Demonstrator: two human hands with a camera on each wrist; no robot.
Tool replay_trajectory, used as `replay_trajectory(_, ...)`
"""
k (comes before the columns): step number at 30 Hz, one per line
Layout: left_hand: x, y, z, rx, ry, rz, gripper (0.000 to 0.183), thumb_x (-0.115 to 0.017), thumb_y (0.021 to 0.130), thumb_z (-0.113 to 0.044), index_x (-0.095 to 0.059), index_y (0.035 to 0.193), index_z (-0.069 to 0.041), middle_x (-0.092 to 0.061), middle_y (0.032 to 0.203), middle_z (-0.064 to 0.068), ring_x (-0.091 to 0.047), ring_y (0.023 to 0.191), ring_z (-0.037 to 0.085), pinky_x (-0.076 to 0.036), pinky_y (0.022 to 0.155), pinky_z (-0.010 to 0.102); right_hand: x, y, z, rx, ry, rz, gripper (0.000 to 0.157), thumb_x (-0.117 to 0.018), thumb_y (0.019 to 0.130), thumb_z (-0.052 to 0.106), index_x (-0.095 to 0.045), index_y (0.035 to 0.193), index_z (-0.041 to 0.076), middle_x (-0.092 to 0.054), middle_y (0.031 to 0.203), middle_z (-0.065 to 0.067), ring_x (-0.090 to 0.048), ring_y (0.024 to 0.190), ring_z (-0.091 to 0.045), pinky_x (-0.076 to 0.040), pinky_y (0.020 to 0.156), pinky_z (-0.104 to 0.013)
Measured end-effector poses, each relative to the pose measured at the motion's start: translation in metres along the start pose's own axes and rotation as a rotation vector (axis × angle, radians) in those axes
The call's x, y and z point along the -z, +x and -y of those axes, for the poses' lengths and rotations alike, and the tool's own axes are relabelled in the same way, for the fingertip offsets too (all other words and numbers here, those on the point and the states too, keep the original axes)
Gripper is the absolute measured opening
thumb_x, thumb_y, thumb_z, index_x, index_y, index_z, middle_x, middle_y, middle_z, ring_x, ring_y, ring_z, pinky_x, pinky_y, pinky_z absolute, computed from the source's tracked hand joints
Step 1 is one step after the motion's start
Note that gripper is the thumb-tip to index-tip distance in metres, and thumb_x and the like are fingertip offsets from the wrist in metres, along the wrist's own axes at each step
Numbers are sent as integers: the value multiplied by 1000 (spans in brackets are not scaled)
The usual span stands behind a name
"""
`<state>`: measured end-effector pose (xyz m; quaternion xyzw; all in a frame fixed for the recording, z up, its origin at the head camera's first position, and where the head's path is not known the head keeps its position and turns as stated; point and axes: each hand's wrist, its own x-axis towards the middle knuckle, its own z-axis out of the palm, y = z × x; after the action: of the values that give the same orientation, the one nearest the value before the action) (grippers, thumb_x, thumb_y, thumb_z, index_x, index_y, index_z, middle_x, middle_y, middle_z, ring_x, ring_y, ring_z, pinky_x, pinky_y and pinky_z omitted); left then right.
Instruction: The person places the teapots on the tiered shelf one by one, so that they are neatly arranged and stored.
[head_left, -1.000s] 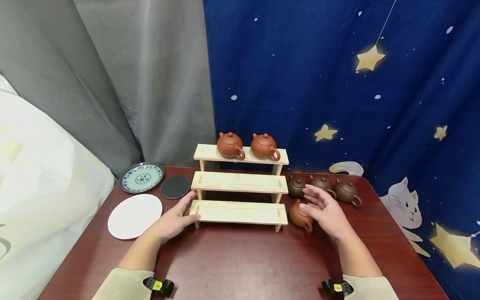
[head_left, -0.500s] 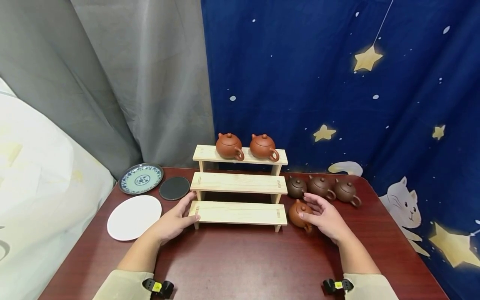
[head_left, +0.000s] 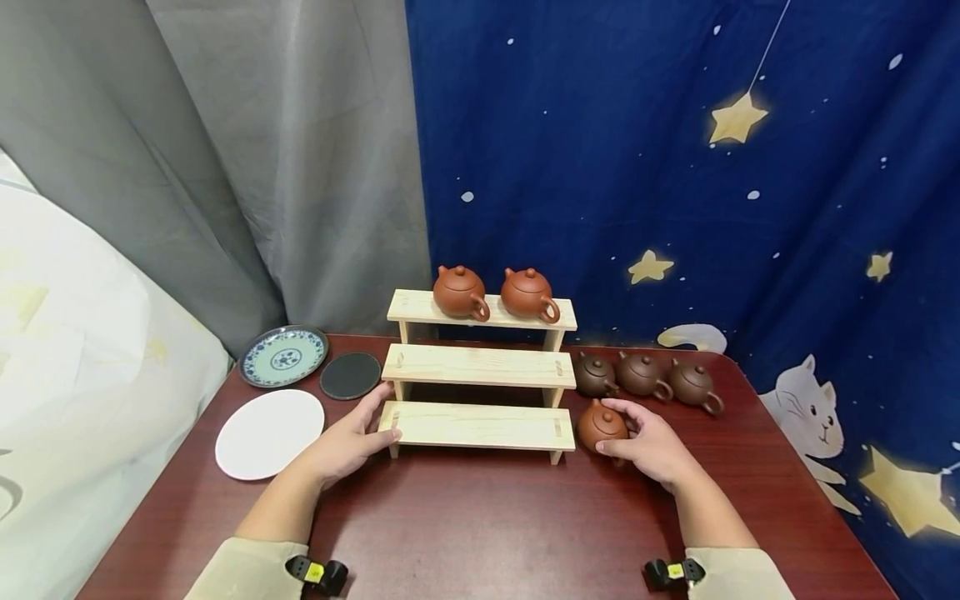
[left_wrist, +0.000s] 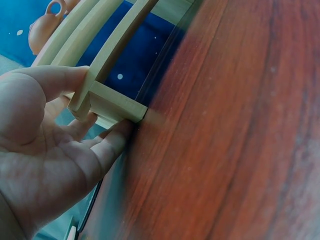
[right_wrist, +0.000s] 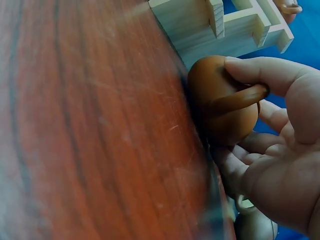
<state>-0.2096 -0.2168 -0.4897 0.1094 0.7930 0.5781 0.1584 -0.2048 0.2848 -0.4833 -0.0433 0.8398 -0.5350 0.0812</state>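
Right grip clamped round orange teapot, on the tabletop just right of the wooden rack. Left grip pinches rack's left end. Likely risks: lid could slide off if teapot tilts; round body could slip if pinch pressure's uneven.

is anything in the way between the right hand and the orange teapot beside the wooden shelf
Nothing visible: the right hand is on the orange teapot, its thumb against the body. The three dark brown teapots stand farther back, not between them.
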Motion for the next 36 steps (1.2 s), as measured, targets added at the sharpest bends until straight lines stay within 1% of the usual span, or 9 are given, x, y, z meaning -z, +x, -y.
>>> replay_trajectory(5, 0, -1, 0, 9, 14, -8, 92, -70, 104, -20, -10, 173, -13, -13, 180, 18, -25, 165, 37, -38, 112, 15, 7, -4, 13, 65, -26, -54, 74, -87, 88, 11, -54, 154, 6, -64, 147, -23, -68, 123, -19, -56, 90, -18)
replay_trajectory(11, 0, -1, 1, 8, 16, -6, 92, -70, 105, -20, -9, 173, -13, -12, 180, 18, -25, 164, 38, -40, 116, 22, 13, -14, 40, 190, 41, -94, 70, -84, 89, 3, -55, 152, 4, -63, 147, -18, -68, 112, 3, -56, 90, -15)
replay_trajectory(16, 0, -1, 0, 5, 22, -8, 91, -70, 104, -21, -10, 173, -13, -13, 180, 19, -27, 163, 39, -41, 113, 18, 2, -18, 67, 320, 105, -101, 69, -82, 89, -3, -54, 152, -1, -65, 143, 7, -67, 118, 4, -55, 96, -14)
replay_trajectory(18, -1, -1, 0, 1, 15, -7, 91, -70, 105, -19, -10, 173, -13, -13, 180, 19, -27, 164, 39, -40, 110, 14, -6, -16, 78, 367, 138, -73, 69, -81, 89, -5, -53, 152, -2, -66, 143, 8, -67, 121, 3, -54, 100, -14)
replay_trajectory(20, -1, -1, 0, -3, 6, -7, 91, -69, 105, -19, -10, 173, -13, -13, 180, 19, -27, 163, 39, -39, 107, 11, -14, -12, 88, 403, 152, -33, 69, -81, 88, -5, -54, 152, -2, -66, 146, 0, -67, 123, 1, -54, 102, -15)
replay_trajectory(23, -2, -1, -1, -4, 3, 0, 91, -69, 105, -19, -9, 173, -12, -12, 180, 20, -26, 163, 40, -40, 107, 12, -28, -5, 103, 411, 146, 32, 70, -82, 88, -3, -56, 152, 3, -64, 150, -12, -67, 124, -1, -54, 103, -17)
replay_trajectory(26, -2, -2, -2, -2, 14, -2, 91, -68, 105, -20, -8, 173, -11, -11, 180, 20, -27, 163, 40, -41, 109, 15, -42, 3, 116, 399, 127, 79, 70, -84, 88, 1, -57, 152, 8, -62, 153, -17, -67, 126, -7, -54, 103, -19)
replay_trajectory(31, -3, -3, -4, -7, 6, -2, 90, -68, 106, -19, -9, 173, -13, -13, 180, 20, -29, 162, 40, -42, 105, 12, -63, 24, 134, 372, 131, 135, 70, -85, 88, 5, -59, 152, 13, -64, 152, -13, -67, 130, -22, -55, 104, -24)
replay_trajectory(36, -3, -3, -5, -17, -8, 7, 89, -67, 106, -17, -9, 173, -12, -14, 179, 22, -32, 160, 41, -43, 100, 9, -83, 44, 148, 337, 102, 176, 69, -86, 89, 13, -59, 152, 19, -66, 151, -2, -64, 137, -22, -51, 114, -34)
